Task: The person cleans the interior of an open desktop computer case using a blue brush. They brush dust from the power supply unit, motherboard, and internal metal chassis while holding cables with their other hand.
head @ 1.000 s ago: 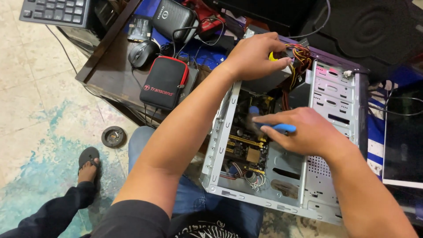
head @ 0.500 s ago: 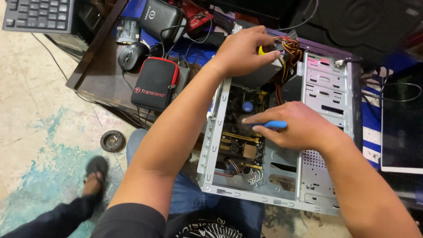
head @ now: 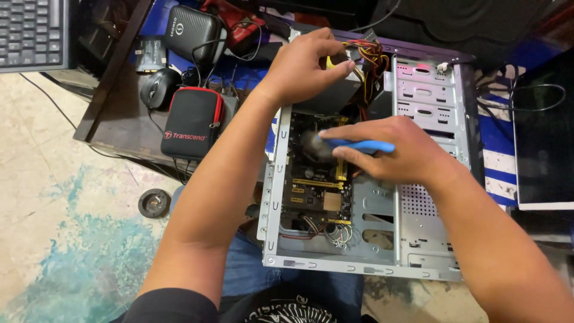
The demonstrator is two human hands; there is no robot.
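The right hand (head: 400, 152) grips a blue-handled brush (head: 353, 145) over the circuit board (head: 314, 173) inside the open computer case (head: 418, 179), while the left hand (head: 302, 66) closes on the wire bundle (head: 365, 57); light, short strokes seem wise here.

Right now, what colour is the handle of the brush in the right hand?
Blue: the brush handle in the right hand shows best in the head view.

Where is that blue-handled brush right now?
In the head view, the blue-handled brush is in the right hand, right of centre, its bristles over the motherboard inside the open computer case, just below the left hand.
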